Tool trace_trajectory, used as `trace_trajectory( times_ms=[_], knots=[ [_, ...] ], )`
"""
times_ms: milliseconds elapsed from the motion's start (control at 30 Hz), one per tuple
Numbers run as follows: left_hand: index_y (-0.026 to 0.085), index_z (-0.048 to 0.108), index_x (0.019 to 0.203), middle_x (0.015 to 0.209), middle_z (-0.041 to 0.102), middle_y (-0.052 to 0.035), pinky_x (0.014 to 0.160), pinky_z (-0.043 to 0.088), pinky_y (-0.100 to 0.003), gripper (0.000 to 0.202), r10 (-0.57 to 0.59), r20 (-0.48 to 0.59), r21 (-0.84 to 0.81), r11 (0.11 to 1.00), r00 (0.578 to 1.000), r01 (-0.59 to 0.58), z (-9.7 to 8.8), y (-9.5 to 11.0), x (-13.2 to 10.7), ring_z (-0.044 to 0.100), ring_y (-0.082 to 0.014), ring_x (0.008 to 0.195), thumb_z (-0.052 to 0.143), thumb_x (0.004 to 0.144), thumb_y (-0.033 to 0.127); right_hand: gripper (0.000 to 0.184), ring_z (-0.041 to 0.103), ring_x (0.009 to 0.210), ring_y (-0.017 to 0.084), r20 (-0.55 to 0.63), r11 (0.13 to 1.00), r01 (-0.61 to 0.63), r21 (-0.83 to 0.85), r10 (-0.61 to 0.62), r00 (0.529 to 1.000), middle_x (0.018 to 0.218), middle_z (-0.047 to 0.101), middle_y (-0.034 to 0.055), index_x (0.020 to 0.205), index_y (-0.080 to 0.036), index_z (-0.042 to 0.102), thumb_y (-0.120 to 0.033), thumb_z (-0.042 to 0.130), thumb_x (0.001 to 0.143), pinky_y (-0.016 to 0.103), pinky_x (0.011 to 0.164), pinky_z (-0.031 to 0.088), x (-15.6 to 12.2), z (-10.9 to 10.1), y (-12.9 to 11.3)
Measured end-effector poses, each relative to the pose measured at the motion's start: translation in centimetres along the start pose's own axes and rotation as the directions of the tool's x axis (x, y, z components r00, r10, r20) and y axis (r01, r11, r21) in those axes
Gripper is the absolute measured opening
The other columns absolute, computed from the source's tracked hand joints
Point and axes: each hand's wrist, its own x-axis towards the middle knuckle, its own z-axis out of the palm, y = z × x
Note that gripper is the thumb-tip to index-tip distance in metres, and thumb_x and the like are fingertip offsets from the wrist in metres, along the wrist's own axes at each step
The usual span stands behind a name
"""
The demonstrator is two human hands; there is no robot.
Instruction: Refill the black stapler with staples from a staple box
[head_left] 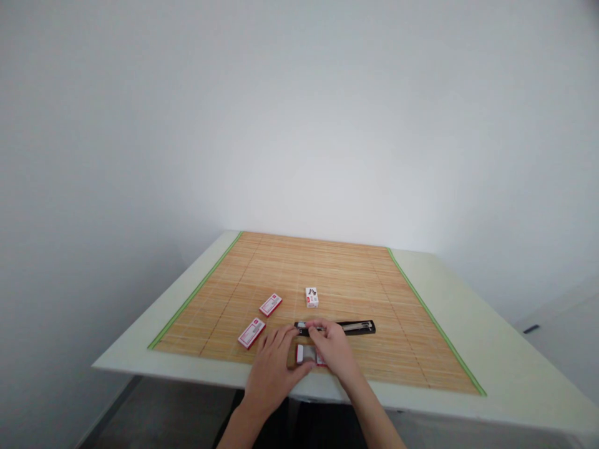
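Observation:
A black stapler (355,327) lies opened flat on a bamboo mat (327,268), near the table's front edge. My right hand (333,348) rests over its left end, fingers curled and pinched on it. My left hand (276,365) lies just left of that, fingers bent around a small white and red staple box (300,354) that sits under both hands. What the fingertips hold is partly hidden.
Two flat red and white staple boxes (271,304) (251,332) lie left of my hands. A third small box (311,297) stands behind the stapler. The mat has green edges and lies on a pale table (505,349) against a white wall.

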Motion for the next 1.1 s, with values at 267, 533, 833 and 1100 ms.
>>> trace_trajectory(
  times_ms=[267, 533, 833, 1100],
  knots=[
    [0.029, 0.057, 0.137, 0.138, 0.062, -0.0088, 0.109, 0.043, -0.053, 0.071, -0.003, -0.009, -0.009, 1.0, 1.0, 0.003, -0.1, 0.2, 0.0, 0.056, -0.0337, 0.127, 0.083, 0.077, 0.057, 0.025, 0.072, 0.084, 0.023, -0.062, 0.977, 0.034, -0.212, -0.049, 0.997, 0.091, 0.078, 0.0081, 0.097, -0.022, 0.076, -0.033, 0.054, 0.093, 0.029, 0.075, 0.048, -0.7, -1.1, -0.4],
    [0.029, 0.057, 0.136, 0.139, 0.061, -0.0086, 0.109, 0.042, -0.053, 0.074, -0.03, 0.001, -0.018, 0.999, 1.0, 0.03, -0.3, 0.5, 0.0, 0.055, -0.0343, 0.129, 0.086, 0.073, 0.056, 0.051, 0.045, 0.041, 0.016, -0.034, 0.977, -0.094, 0.19, 0.103, 0.994, 0.049, 0.055, -0.0027, 0.101, -0.016, 0.071, -0.062, 0.057, 0.084, 0.027, 0.044, 0.032, -0.1, 0.9, 0.6],
    [0.031, 0.056, 0.139, 0.139, 0.059, -0.0083, 0.109, 0.042, -0.05, 0.073, -0.031, 0.006, -0.088, 0.996, 0.999, 0.032, -1.0, 0.3, -0.1, 0.054, -0.033, 0.128, 0.086, 0.076, 0.051, 0.029, 0.048, 0.05, 0.015, -0.026, 0.994, 0.103, -0.039, -0.105, 0.994, 0.051, 0.052, -0.0056, 0.091, -0.022, 0.073, -0.049, 0.064, 0.088, 0.025, 0.053, 0.032, 0.9, 0.2, -1.9],
    [0.032, 0.069, 0.11, 0.11, 0.066, -0.0017, 0.097, 0.044, -0.041, 0.034, -0.029, 0.112, -0.139, 0.989, 0.993, 0.044, -1.7, 0.3, 0.3, 0.059, -0.0269, 0.108, 0.083, 0.08, 0.039, 0.01, 0.06, 0.066, 0.015, 0.288, 0.826, 0.306, -0.473, -0.183, 0.94, 0.07, 0.07, -0.0022, 0.086, -0.026, 0.076, -0.025, 0.066, 0.087, 0.025, 0.062, 0.031, -2.0, -3.3, -2.7]
  ],
)
